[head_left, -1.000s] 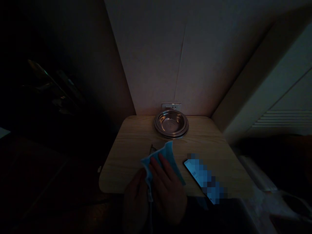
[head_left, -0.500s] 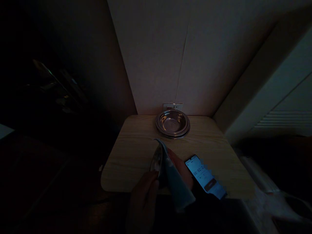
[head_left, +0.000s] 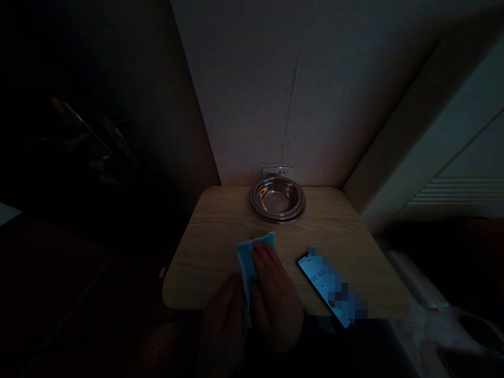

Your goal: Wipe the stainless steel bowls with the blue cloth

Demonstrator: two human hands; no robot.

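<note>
My right hand [head_left: 277,302] lies over a blue cloth [head_left: 247,255] with pale edges, its fingers pressed together on the cloth. On the left side, my left hand [head_left: 223,315] is closed at the cloth's edge, thumb and fingers pinched together. The shiny metal dish seen in that hand half a second ago is now almost wholly covered by the cloth and the hands. Both hands are above the near edge of a wooden table [head_left: 208,231]. Beyond them stands a stack of round metal bowls [head_left: 277,199].
A lit phone [head_left: 326,289] showing a timer lies on the table, right of my hands. Behind the bowls is a wall socket [head_left: 277,171] on the pale wall [head_left: 252,105]. The room is dark, and the left side is hard to make out.
The cloth was folded around the dish, with my right hand behind it and the dish's rim showing. Now my right hand is back on top, over the near face, as one second ago.
</note>
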